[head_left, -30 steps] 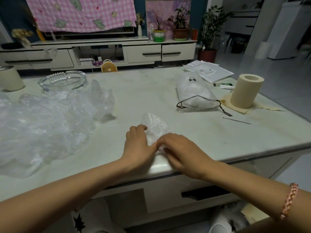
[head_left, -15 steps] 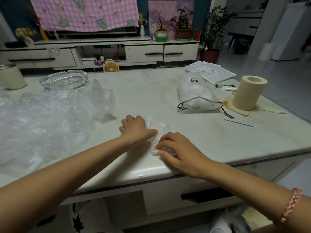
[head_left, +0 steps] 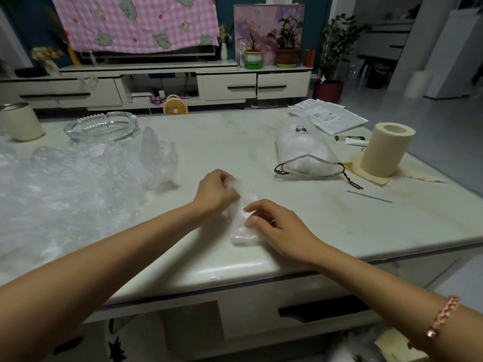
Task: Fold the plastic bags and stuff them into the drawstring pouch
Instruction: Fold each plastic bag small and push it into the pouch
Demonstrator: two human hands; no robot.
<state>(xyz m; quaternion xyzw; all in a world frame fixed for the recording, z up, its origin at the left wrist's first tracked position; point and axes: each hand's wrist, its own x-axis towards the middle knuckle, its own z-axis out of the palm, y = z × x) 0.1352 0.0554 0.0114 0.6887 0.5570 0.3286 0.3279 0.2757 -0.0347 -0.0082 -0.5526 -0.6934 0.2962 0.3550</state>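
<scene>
- We see the fingers [head_left: 221, 176] of the left hand [head_left: 217, 194] curled over the far end of a folded plastic bag [head_left: 243, 235], gripping it just below the centre of the frame.
- The right hand [head_left: 279, 228] sits lower and to the right. Its thumb and forefinger are bent, and their tips pinch the bag's right edge near its middle.
- The bag is a narrow, crumpled, clear strip. It lies on the white table [head_left: 339, 231] between the 2 hands, its near end close to the table's front edge.
- A pink beaded bracelet [head_left: 444, 314] circles the right wrist at the lower right of the frame.
- The left side of the frame is filled by a loose pile of clear plastic bags [head_left: 65, 184], well apart from the hands.
- The drawstring pouch [head_left: 303, 150] lies on its side at the right of centre. Its dark-corded mouth faces us and white contents show inside.
- Just right of the pouch stands 1 cream paper roll [head_left: 386, 150], and a thin metal rod [head_left: 369, 196] lies below it.
- Towards the upper left we find a glass ashtray [head_left: 102, 125] and a cream cup [head_left: 19, 121].
- Printed papers [head_left: 326, 116] rest beyond the pouch at the table's far right corner.
</scene>
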